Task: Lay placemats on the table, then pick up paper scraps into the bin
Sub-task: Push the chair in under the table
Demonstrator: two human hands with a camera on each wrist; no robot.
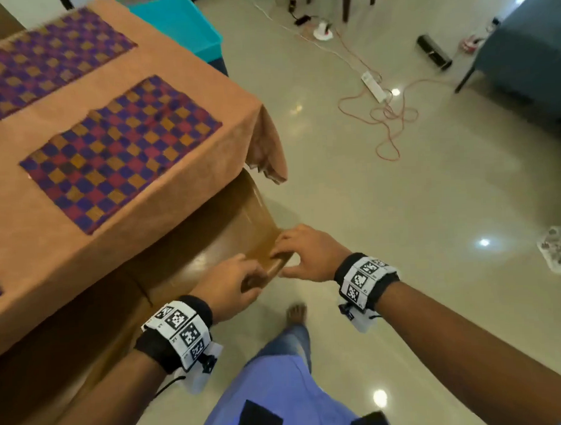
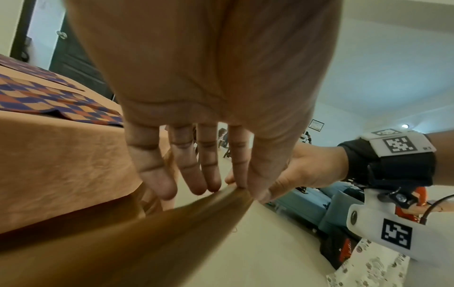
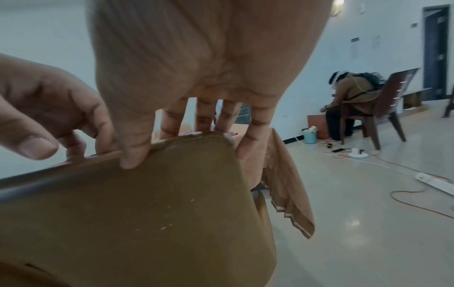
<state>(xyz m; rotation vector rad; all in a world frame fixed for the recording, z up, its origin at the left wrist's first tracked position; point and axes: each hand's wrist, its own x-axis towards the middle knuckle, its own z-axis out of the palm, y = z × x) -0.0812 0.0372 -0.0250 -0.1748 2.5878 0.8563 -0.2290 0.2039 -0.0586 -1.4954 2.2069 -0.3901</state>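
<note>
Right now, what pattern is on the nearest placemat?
Purple, red and orange checks on the woven placemat; head view.

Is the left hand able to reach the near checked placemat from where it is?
Probably yes. The left hand grips the brown chair back beside the table; nothing stands between it and the near placemat, though it must let go first.

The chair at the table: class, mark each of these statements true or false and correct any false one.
1. Both hands, left hand and right hand, grip the brown chair by its top edge. True.
2. The checked placemats lie on the floor. False: they lie on the table's brown cloth.
3. A white power strip lies on the floor. True.
4. The tablecloth is blue. False: brown.
</note>
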